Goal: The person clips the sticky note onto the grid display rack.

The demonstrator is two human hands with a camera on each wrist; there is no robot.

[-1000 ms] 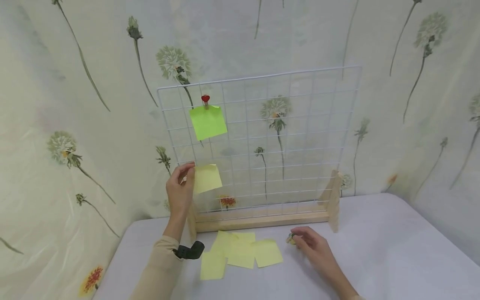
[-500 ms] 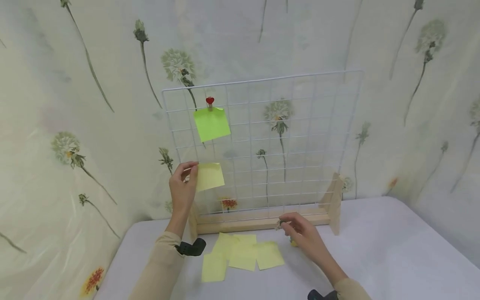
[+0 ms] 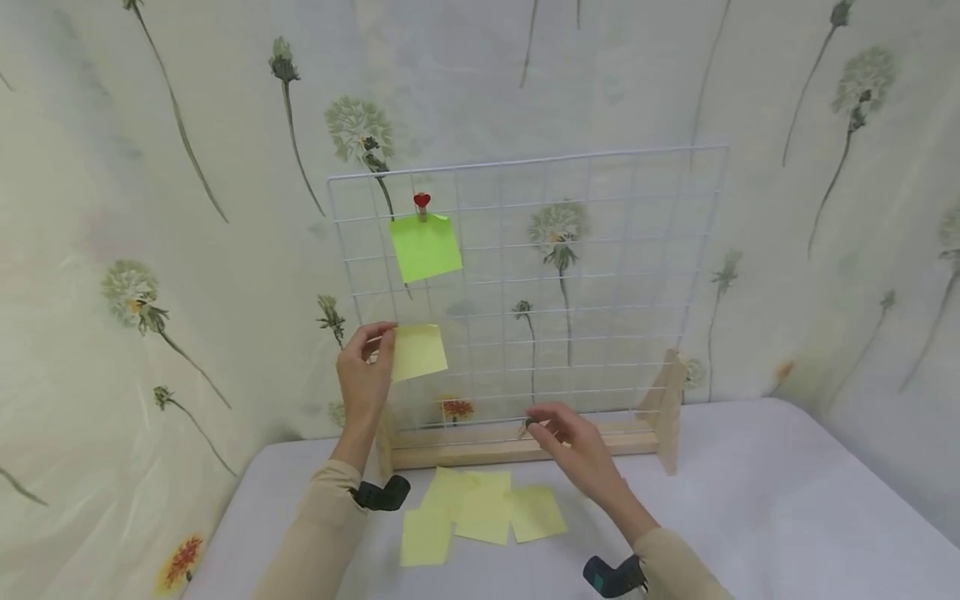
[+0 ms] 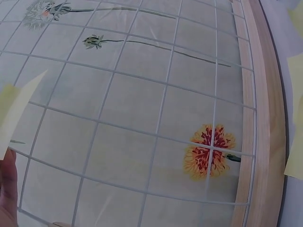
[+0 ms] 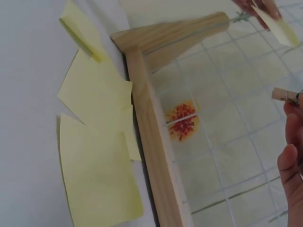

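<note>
My left hand (image 3: pixel 363 367) pinches a pale yellow sticky note (image 3: pixel 420 352) by its left edge, against the lower left of the white wire grid (image 3: pixel 501 275). In the left wrist view a corner of that note (image 4: pixel 19 113) stands out from the grid. My right hand (image 3: pixel 577 450) pinches a small wooden clothespin (image 5: pixel 284 94) in front of the grid's bottom, its tip pointing left. Above the yellow note, a bright green sticky note (image 3: pixel 426 248) hangs from the grid under a clothespin with a red heart (image 3: pixel 422 201).
The grid stands in a wooden base (image 3: pixel 480 452) on a white-covered table (image 3: pixel 750 500). Several loose yellow sticky notes (image 3: pixel 483 508) lie overlapping in front of the base. A flower-printed curtain (image 3: pixel 225 125) hangs behind and at the sides.
My right hand has lifted the clothespin off the table and moved it left and up toward the grid. My left hand still holds the yellow note in about the same place.
</note>
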